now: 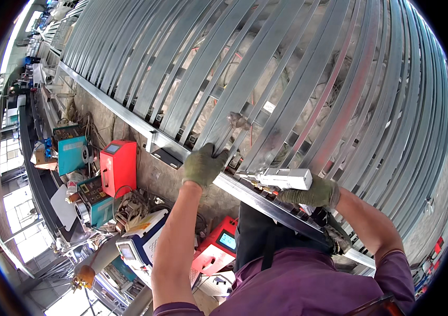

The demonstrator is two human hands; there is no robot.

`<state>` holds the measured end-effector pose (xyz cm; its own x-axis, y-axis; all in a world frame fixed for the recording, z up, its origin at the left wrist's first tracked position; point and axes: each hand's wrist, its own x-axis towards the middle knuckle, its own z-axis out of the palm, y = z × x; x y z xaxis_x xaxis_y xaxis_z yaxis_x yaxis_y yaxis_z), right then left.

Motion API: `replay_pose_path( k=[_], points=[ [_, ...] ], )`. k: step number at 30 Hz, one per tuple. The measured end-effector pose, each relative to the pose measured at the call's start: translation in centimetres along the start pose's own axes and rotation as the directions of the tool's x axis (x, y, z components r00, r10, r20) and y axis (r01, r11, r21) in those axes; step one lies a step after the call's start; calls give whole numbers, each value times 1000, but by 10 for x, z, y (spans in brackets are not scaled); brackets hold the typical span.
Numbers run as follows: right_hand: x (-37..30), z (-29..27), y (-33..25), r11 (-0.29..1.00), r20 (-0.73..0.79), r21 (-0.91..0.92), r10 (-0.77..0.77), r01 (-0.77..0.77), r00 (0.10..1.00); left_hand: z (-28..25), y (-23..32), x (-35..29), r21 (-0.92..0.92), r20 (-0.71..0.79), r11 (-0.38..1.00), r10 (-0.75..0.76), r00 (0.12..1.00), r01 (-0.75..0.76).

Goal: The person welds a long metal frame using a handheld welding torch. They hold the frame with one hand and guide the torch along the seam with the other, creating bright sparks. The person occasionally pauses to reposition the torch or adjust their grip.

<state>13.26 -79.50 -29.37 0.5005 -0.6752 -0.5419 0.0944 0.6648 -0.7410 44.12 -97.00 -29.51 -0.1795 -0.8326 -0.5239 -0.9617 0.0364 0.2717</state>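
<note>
My left hand point(203, 166), in an olive-green work glove, is closed over the end of a grey metal tube point(245, 87) where it meets the near rail point(174, 148). Its fingertips are partly hidden. To the right, my gloved right hand point(314, 193) is wrapped round a silver, boxy handheld welding gun point(287, 179). The gun lies low across the tubes, its narrow front toward the left hand. Its black grip is largely covered by the glove. A small brownish lump point(239, 121) sits on the tubes beyond my left hand.
Long parallel tubes spread ahead and to the right as a wide frame, with gaps and cables beneath. At the left stand a red machine point(118, 167), a teal machine point(72, 152) and a white-and-blue machine point(142, 245). Another red machine point(217, 247) with a lit screen is near my legs.
</note>
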Motion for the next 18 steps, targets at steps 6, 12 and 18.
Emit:
replay_pose_path(
  k=[6,12,18],
  points=[
    [4,3,-3,995,14,-23,95,-94,995,15,-27,5,-35,-104,999,-15,994,11],
    [3,7,1,997,7,-69,45,-45,999,32,-31,6,-73,-209,997,-6,978,-9],
    [3,9,-2,985,-7,-160,66,-66,998,39,-38,8,-65,-266,998,-13,964,-4]
  ],
)
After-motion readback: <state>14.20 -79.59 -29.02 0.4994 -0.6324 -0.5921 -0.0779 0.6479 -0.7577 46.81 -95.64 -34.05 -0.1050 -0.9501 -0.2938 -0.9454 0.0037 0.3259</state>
